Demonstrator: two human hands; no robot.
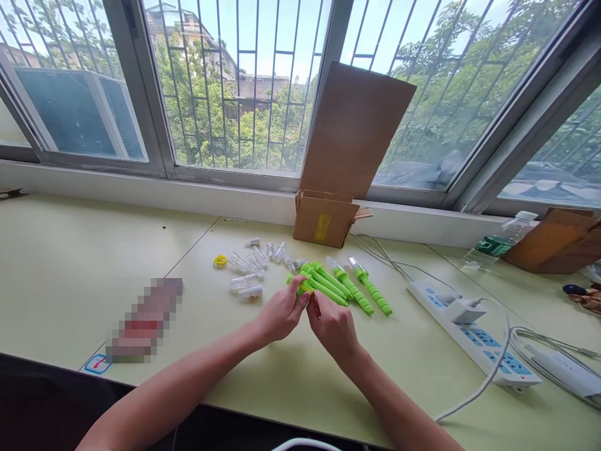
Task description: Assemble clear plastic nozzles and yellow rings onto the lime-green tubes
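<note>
My left hand (282,310) is closed on a green plastic tube with a ribbed end, mostly hidden by the fingers. Yellow shows on it between the hands, seemingly a yellow ring (306,287). Fingertips of my right hand (334,326) pinch together at that yellow part, touching my left thumb. Just beyond lie several loose green tubes (326,288). To their right are two green tubes with clear tops (370,290). Clear plastic caps (241,263), some with white ends, lie scattered to the left beside a few yellow rings (220,260).
A cardboard box (326,219) with a raised flap stands against the window sill. On the right are a white power strip (474,338) with cables, a plastic bottle (500,241) and another carton (549,241). A blurred-out flat object (145,322) lies left on the pale table.
</note>
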